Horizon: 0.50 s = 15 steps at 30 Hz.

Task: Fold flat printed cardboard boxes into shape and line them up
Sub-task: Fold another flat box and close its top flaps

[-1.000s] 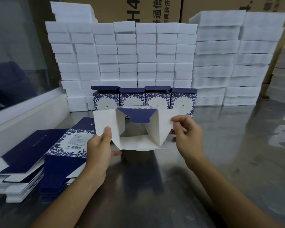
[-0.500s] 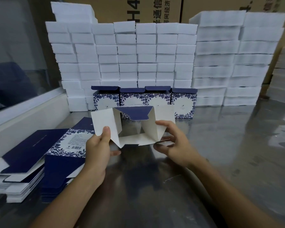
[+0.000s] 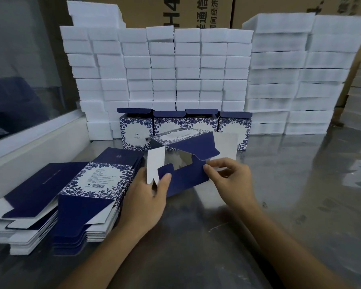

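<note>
I hold a half-formed blue and white printed box (image 3: pixel 188 161) above the steel table, its end facing me with the navy flaps partly folded across. My left hand (image 3: pixel 148 197) grips its lower left corner, thumb on a navy flap beside a white side flap. My right hand (image 3: pixel 231 178) pinches the navy flap's right edge with thumb and forefinger. Behind the held box, a row of several folded boxes (image 3: pixel 183 127) stands with lids up. Two stacks of flat box blanks (image 3: pixel 92 184) lie at the left.
White foam blocks (image 3: pixel 165 65) are piled in a wall behind the row, with taller piles (image 3: pixel 300 74) to the right. Brown cartons stand behind them. A white ledge (image 3: pixel 29 147) with a glass pane borders the left. The steel table (image 3: pixel 290 195) stretches right and toward me.
The box has been turned and lowered, so its white inside no longer faces me. The navy end flaps have been folded inward. My right hand moved from under the box to the flap's edge.
</note>
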Each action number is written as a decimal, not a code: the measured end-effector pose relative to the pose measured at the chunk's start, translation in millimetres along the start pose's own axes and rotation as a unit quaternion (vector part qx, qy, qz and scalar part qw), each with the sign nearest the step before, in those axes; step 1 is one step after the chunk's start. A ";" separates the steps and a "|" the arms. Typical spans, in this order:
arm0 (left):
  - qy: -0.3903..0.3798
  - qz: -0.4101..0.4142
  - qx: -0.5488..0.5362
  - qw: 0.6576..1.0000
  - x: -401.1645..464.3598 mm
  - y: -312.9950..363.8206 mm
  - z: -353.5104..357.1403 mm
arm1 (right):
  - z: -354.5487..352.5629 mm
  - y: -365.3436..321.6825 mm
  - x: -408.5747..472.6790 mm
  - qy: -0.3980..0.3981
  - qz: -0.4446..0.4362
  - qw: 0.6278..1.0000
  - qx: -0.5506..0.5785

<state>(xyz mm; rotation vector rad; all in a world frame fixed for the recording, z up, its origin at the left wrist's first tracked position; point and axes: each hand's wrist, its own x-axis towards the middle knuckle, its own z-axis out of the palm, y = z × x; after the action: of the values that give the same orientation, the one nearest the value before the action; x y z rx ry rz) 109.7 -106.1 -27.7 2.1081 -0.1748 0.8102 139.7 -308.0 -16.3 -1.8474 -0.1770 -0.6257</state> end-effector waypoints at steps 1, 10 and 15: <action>0.007 0.002 0.001 1.000 0.3 0.1 -1.1 | 0.9 -1.4 -1.1 0.003 -0.008 1.000 0.004; 0.084 -0.184 -0.147 0.968 7.8 3.4 -5.3 | 25.2 -10.4 -7.7 0.040 0.000 0.990 0.133; 0.072 -0.243 -0.200 0.947 2.4 6.0 2.8 | 34.3 -5.2 -15.7 0.057 0.118 0.988 0.083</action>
<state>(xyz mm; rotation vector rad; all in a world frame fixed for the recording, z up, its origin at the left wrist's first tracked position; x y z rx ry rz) 110.6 -111.6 -23.5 1.6023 0.2360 0.5678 135.7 -271.9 -27.9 -1.6373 0.0643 -0.5336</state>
